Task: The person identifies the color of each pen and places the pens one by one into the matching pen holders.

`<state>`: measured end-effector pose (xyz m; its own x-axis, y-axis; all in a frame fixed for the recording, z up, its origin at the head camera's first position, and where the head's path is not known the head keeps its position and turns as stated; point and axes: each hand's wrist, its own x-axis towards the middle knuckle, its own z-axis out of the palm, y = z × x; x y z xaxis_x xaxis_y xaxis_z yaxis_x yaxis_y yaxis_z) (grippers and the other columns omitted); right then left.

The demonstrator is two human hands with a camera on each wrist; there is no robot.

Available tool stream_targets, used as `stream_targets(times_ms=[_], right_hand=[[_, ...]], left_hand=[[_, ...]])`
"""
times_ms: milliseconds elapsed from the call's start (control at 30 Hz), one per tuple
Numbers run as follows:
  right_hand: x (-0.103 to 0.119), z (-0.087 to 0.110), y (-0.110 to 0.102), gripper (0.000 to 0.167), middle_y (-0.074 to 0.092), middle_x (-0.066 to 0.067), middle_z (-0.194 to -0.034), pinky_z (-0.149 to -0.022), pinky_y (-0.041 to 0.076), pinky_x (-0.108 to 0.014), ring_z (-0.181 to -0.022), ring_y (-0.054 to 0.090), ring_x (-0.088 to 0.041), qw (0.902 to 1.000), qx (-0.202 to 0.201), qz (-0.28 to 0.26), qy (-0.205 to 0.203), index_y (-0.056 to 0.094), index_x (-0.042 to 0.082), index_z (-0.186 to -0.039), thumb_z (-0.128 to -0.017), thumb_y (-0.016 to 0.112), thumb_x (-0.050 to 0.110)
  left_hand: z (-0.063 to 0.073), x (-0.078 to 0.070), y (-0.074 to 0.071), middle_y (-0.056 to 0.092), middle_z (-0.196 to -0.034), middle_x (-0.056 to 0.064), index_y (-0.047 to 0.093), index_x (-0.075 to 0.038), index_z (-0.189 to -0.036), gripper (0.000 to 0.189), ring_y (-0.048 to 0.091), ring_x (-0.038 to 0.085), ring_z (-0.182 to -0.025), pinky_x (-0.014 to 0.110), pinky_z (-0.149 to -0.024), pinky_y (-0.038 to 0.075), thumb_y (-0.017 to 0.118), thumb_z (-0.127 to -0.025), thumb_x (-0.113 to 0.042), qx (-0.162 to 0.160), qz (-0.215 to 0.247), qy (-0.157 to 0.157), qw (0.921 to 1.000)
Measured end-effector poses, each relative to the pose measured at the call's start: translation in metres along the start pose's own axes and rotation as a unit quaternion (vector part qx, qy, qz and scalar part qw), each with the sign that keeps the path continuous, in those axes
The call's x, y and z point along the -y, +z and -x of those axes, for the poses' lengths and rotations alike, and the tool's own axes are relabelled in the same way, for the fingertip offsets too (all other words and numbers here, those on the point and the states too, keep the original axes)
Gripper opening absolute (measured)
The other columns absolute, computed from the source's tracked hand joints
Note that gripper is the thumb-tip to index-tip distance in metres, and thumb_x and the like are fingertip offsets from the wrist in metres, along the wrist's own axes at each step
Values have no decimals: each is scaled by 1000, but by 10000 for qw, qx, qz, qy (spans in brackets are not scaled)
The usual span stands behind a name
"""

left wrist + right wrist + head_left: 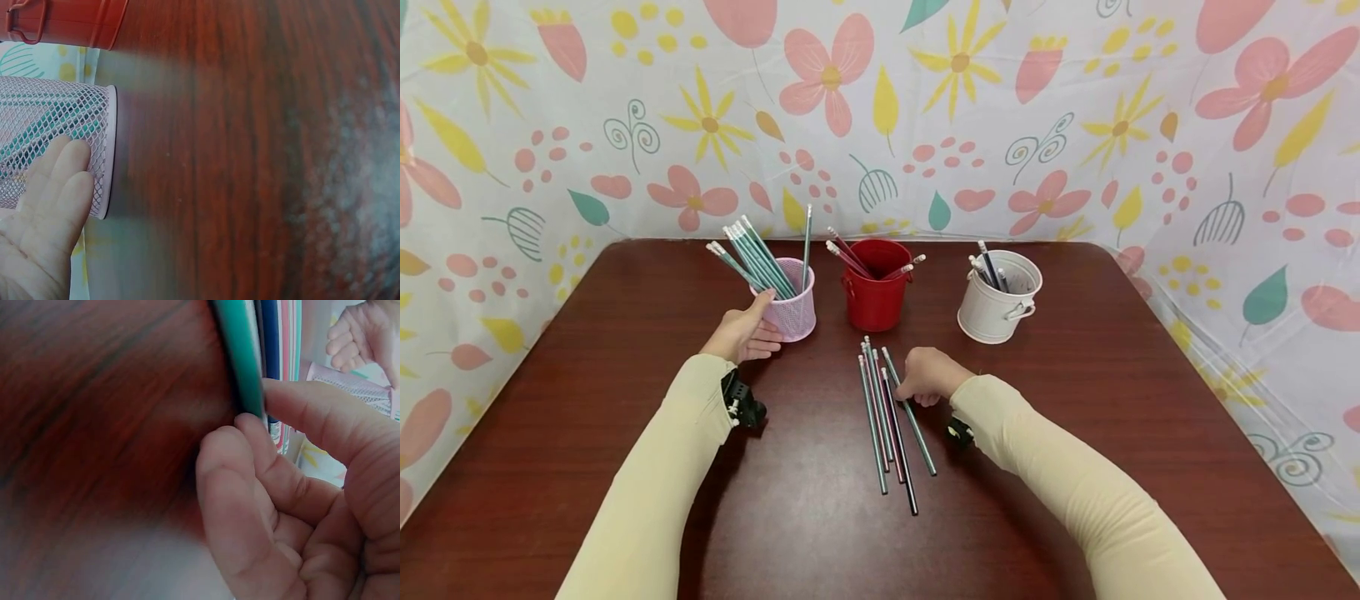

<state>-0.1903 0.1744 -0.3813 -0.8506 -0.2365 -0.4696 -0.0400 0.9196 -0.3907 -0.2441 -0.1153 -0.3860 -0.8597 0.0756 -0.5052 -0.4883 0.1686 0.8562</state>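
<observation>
My left hand [741, 332] rests against the lilac mesh pencil cup [795, 318], its thumb near the rim and its fingers extended along the side. Several teal-green pencils [760, 260] stand in that cup, erasers up. In the left wrist view, straight fingers [72, 159] lie along the mesh. My right hand [931, 375] pinches a green pencil [921, 435] between thumb and fingers, at the right of a loose bunch on the table. That bunch holds green pencils [872, 425], reddish ones and a dark one [902, 459]. The right wrist view shows the pinched green pencil [240, 350] close up.
A red bucket [876, 307] with a few reddish pencils stands behind the bunch. To its right is a white bucket [987, 315] with dark pencils. The brown table [805, 517] ends at a flower-patterned cloth [955, 108] behind.
</observation>
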Motion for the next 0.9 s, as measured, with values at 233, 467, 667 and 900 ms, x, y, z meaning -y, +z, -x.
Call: stream_targets(times_ms=[233, 467, 667, 900], right_hand=[[0, 2, -5, 27, 56, -3, -49, -46, 51, -24, -42, 54, -11, 9999, -89, -106, -47, 56, 7, -56, -80, 66, 9], [4, 2, -15, 23, 59, -3, -50, -50, 52, -25, -45, 58, -11, 9976, -483, -324, -363, 61, 5, -56, -79, 64, 11], [13, 5, -22, 17, 59, 0, -50, -52, 48, -22, -47, 56, -8, 9869, -1142, -691, -905, 69, 1, -68, -80, 62, 11], [30, 8, -27, 10, 59, 0, -58, -56, 43, -24, -53, 53, -10, 9628, -1887, -1136, -1566, 68, 3, -75, -79, 61, 10]], left_hand=[[1, 0, 1, 64, -83, 6, 45, 15, -128, 82, 67, 17, -75, 34, -84, 53, 42, -93, -59, -25, 17, 86, 10000], [-1, 1, 1, 65, -85, 7, 44, 14, -129, 81, 67, 18, -78, 34, -84, 53, 41, -93, -59, -31, 18, 49, 10000], [-1, 0, 0, 65, -90, 10, 44, 14, -129, 82, 66, 18, -79, 36, -87, 52, 41, -93, -60, -31, 11, 15, 10000], [-2, 0, 1, 64, -82, 7, 45, 14, -128, 81, 66, 17, -74, 34, -82, 54, 41, -93, -59, -47, 45, 18, 10000]])
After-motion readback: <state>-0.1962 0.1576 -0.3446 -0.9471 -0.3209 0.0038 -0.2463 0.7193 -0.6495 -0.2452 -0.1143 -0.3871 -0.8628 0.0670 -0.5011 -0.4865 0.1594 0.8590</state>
